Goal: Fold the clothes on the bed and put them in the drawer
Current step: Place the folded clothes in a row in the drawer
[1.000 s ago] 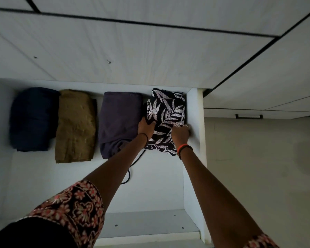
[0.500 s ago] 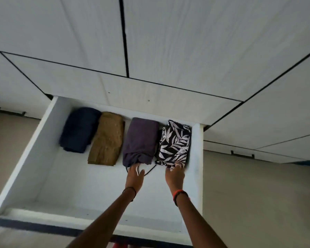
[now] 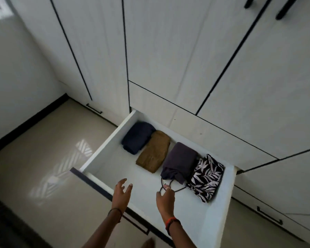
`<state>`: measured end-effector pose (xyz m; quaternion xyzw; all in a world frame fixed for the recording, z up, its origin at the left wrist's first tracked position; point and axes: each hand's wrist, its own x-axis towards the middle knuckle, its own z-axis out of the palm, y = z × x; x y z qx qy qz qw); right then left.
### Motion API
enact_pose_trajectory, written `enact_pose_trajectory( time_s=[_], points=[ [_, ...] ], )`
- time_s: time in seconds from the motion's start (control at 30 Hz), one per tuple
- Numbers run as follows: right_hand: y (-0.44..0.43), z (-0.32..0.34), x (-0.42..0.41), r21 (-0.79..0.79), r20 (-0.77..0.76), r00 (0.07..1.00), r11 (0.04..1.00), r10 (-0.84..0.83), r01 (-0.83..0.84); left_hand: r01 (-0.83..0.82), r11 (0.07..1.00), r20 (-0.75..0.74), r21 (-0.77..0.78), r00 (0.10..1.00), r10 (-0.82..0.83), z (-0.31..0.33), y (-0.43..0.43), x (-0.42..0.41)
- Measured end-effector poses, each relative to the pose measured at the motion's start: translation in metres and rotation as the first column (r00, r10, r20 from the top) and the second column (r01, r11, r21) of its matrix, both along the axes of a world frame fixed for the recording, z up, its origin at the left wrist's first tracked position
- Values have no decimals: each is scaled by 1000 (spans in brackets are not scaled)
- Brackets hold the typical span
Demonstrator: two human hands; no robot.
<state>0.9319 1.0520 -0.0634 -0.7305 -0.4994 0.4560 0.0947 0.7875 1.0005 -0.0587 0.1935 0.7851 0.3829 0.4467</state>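
Drawer (image 3: 104, 153), back edge: lying folded — navy garment (image 3: 137, 136), tan garment (image 3: 154, 151), purple garment (image 3: 179, 160), leaf-print garment (image 3: 206, 178) at right corner.
Left hand (image 3: 121, 194): hovering over front edge, fingers spread wide — holding nothing.
Right hand (image 3: 166, 199): hovering inside, fingers relaxed, holding nothing.

**Drawer** (image 3: 228, 203), open from above.
- Back row, centre to right of frame, side by side: navy bundle (image 3: 138, 137), brown bundle (image 3: 154, 151), grey-purple bundle (image 3: 180, 161), leaf-print bundle (image 3: 206, 176), the last close to the right wall (image 3: 229, 183).
- Black cord (image 3: 162, 182) loops just below the grey-purple bundle.
- Free: bare drawer floor (image 3: 120, 167), below the row, down to the front panel (image 3: 97, 183).
- Bounds: left wall (image 3: 106, 142), right wall, cabinet front (image 3: 195, 129) behind.
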Motion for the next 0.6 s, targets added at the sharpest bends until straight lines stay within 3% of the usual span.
enact_pose_trajectory(
  time_s=[0.13, 0.33, 0.6],
  points=[
    [-38, 29, -83, 2, -72, 986, 989, 148, -148, -132, 986, -7, 105, 991, 133, 28, -43, -61],
    [-110, 66, -198, 30, -138, 910, 920, 390, -390, -405, 904, -8, 135, 912, 410, 51, -135, -150],
    [-234, 90, -319, 32, -142, 780, 791, 609, -611, -746, 657, 61, 112, 665, 745, 63, -319, -245]
  ],
)
